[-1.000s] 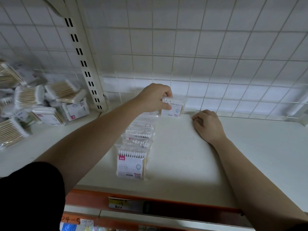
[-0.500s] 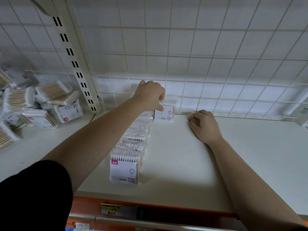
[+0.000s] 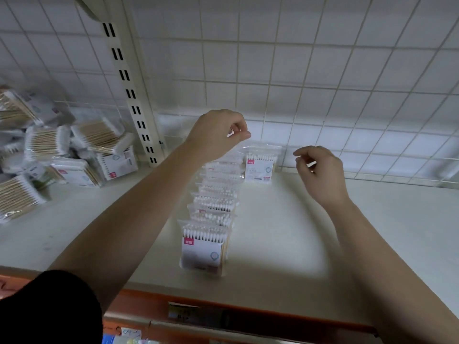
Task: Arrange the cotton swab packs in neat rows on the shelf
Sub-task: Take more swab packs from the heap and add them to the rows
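Flanking the back-edge pack [image 3: 259, 167] on the shelf [image 3: 372, 232], left hand [image 3: 218, 135] and right hand [image 3: 321, 172], loosely curled, empty

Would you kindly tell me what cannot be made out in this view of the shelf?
- Row of packs, head view: its far end is hidden behind the left hand and forearm, so no count.
- Loose pile of packs: cut off by the left picture edge, blurred.
- Label on the shelf front edge: writing too small.
- Front pack: print blurred.
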### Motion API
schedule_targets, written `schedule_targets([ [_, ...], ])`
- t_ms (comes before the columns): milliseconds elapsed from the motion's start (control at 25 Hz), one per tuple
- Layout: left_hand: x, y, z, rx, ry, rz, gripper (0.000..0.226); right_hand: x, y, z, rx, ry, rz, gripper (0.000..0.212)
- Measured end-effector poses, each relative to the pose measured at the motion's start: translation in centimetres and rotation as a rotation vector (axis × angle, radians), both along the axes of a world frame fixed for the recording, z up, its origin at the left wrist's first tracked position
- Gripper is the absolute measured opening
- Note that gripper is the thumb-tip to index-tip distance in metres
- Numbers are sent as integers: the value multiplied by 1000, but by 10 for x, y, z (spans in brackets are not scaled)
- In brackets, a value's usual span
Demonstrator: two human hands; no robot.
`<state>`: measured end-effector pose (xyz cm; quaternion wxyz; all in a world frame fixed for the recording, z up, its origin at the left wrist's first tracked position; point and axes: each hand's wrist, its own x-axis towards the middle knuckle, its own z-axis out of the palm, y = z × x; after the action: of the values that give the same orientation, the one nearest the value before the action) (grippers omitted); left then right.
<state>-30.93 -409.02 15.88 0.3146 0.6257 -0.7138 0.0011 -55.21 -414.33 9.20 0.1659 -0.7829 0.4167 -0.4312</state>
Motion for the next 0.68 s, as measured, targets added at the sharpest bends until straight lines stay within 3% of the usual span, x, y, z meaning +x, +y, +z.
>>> schedule_targets([
  [200, 38, 50, -7, -145, -77, 160, 25, 53, 33, 43, 7, -5, 126, 18],
  [320, 60, 84, -14, -229, -34, 217, 25, 94, 62, 61, 77, 26, 212, 16],
  [680, 170, 205, -24, -259, 3, 290, 20, 222, 149, 94, 126, 111, 314, 14],
])
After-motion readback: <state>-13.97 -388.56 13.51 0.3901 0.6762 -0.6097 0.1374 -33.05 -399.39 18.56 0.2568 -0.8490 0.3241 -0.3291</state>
